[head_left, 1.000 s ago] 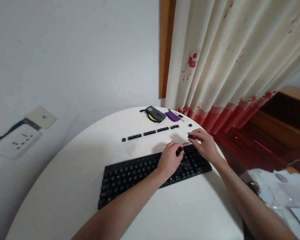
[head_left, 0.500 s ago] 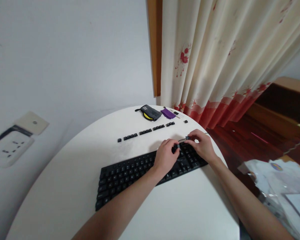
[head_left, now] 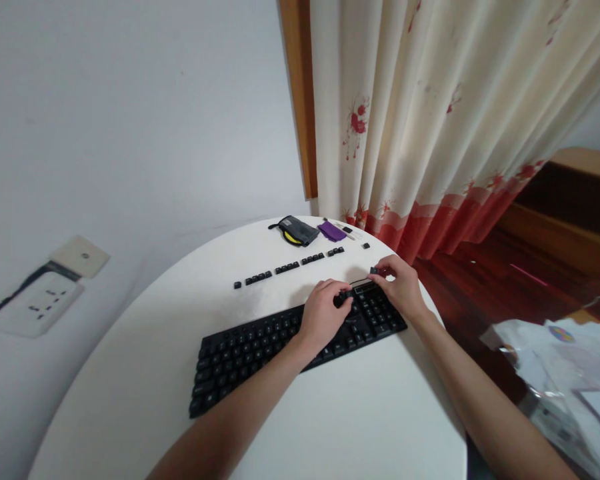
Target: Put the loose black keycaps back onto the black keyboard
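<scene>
My left hand (head_left: pixel 326 308) is closed on the dark handle of what looks like a wire keycap puller (head_left: pixel 350 293), above the right part of a black keyboard (head_left: pixel 250 350). Thin wires run from that handle toward my right hand (head_left: pixel 397 283). Between the right thumb and fingers is a small black keycap (head_left: pixel 374 271), just past the keyboard's far edge by the number pad. Part of the keyboard is hidden under my left hand and forearm. Beyond it, several loose black keycaps (head_left: pixel 287 267) lie in a row, with a single keycap (head_left: pixel 365 246) farther right.
On the round white table (head_left: pixel 370 413), a grey pouch (head_left: pixel 297 230) with yellow inside and a purple cloth (head_left: pixel 331 231) lie at the back. A wall socket (head_left: pixel 43 303) is at left, a floral curtain (head_left: pixel 390 120) behind. Plastic bags (head_left: pixel 545 360) sit at the right.
The view has shifted slightly. My right hand has moved a little away from the keyboard with the keycap, and my left hand keeps its hold on the puller.
</scene>
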`<state>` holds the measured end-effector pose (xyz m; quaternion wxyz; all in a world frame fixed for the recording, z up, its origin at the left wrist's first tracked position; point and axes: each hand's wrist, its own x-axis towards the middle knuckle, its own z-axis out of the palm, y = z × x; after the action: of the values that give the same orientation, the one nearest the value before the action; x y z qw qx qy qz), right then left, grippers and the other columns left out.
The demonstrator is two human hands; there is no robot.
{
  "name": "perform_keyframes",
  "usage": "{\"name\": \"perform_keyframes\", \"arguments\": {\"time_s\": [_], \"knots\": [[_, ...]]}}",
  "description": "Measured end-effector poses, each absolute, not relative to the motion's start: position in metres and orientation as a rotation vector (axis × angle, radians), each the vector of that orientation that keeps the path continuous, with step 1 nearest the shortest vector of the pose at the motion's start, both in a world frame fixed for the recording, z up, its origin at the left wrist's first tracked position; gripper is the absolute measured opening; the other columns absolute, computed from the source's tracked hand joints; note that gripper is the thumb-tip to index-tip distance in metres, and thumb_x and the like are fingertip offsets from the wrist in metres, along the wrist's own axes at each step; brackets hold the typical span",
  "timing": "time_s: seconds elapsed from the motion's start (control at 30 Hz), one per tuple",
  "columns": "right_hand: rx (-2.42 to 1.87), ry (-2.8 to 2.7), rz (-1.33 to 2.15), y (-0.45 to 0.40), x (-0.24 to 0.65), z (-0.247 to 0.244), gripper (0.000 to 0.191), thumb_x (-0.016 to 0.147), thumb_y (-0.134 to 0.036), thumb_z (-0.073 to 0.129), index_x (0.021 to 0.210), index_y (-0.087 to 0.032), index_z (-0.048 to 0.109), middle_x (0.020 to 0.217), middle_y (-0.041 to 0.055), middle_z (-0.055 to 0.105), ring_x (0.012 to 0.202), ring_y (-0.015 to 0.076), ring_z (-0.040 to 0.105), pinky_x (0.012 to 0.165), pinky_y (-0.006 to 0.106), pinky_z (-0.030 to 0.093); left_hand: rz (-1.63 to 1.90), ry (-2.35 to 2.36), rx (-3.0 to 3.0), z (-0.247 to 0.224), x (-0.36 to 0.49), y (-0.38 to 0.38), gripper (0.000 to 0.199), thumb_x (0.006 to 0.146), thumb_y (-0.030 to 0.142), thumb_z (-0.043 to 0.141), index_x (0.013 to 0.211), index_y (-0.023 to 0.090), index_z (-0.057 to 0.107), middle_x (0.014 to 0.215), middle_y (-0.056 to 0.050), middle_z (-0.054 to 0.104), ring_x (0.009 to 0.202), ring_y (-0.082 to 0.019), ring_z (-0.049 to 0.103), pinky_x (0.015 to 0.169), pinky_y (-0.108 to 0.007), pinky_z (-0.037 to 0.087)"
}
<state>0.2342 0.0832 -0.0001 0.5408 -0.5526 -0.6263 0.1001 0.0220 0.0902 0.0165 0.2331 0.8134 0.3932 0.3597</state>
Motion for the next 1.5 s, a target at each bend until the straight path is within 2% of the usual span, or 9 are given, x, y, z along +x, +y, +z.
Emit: {"name": "perform_keyframes", "arguments": {"time_s": [0.2, 0.43, 0.63, 0.97, 1.17, 1.5], "knots": [[-1.343, -1.361, 0.226, 0.089, 0.24, -0.005, 0.024, 0.08, -0.041, 0.072, 0.082, -0.019, 0.062, 0.077, 0.0025, 0.062, 0.066, 0.0165, 0.057, 0.064, 0.032, 0.048, 0.916, 1.032, 2.289, 0.022, 0.042, 0.098, 0.012, 0.082, 0.02, 0.074, 0.092, 0.026, 0.077, 0.094, 0.0, 0.076, 0.089, -0.019, 0.065, 0.089, -0.036, 0.049], [-1.343, -1.272, 0.259, 0.092, 0.241, -0.008, 0.026, 0.078, -0.043, 0.073, 0.081, -0.018, 0.063, 0.073, 0.0011, 0.062, 0.062, 0.0153, 0.053, 0.061, 0.03, 0.044, 0.826, 1.043, 2.336, 0.009, 0.066, 0.102, 0.013, 0.081, 0.019, 0.074, 0.09, 0.026, 0.078, 0.095, 0.0, 0.076, 0.088, -0.02, 0.065, 0.087, -0.037, 0.049], [-1.338, -1.243, 0.467, 0.094, 0.242, -0.013, 0.03, 0.077, -0.046, 0.073, 0.083, -0.018, 0.064, 0.066, -0.0009, 0.059, 0.058, 0.0145, 0.052, 0.057, 0.028, 0.043, 0.866, 1.056, 2.375, 0.005, 0.068, 0.097, 0.016, 0.085, 0.016, 0.068, 0.092, 0.025, 0.078, 0.097, -0.001, 0.075, 0.088, -0.02, 0.062, 0.088, -0.037, 0.048], [-1.42, -1.638, 0.623, 0.076, 0.257, -0.001, 0.012, 0.082, -0.027, 0.065, 0.088, -0.018, 0.069, 0.075, 0.0027, 0.069, 0.068, 0.0172, 0.061, 0.066, 0.03, 0.048, 0.907, 1.096, 2.375, 0.004, 0.068, 0.091, 0.015, 0.084, 0.013, 0.066, 0.088, 0.023, 0.077, 0.091, -0.002, 0.072, 0.086, -0.02, 0.059, 0.085, -0.037, 0.049], [-1.454, -1.876, 0.625, 0.068, 0.263, 0.001, 0.011, 0.083, -0.019, 0.062, 0.09, -0.019, 0.071, 0.085, 0.0037, 0.072, 0.076, 0.0182, 0.062, 0.07, 0.029, 0.047, 0.914, 1.074, 2.351, 0.0, 0.069, 0.091, 0.015, 0.086, 0.016, 0.065, 0.09, 0.024, 0.077, 0.093, -0.001, 0.071, 0.087, -0.019, 0.058, 0.088, -0.037, 0.048], [-1.474, -2.037, 0.603, 0.072, 0.263, 0.014, 0.011, 0.081, -0.018, 0.063, 0.086, -0.02, 0.073, 0.08, 0.0024, 0.071, 0.07, 0.0177, 0.06, 0.067, 0.029, 0.044, 0.928, 1.028, 2.305, -0.003, 0.068, 0.094, 0.013, 0.085, 0.016, 0.067, 0.089, 0.023, 0.077, 0.093, -0.001, 0.073, 0.086, -0.019, 0.06, 0.089, -0.037, 0.047]]}}
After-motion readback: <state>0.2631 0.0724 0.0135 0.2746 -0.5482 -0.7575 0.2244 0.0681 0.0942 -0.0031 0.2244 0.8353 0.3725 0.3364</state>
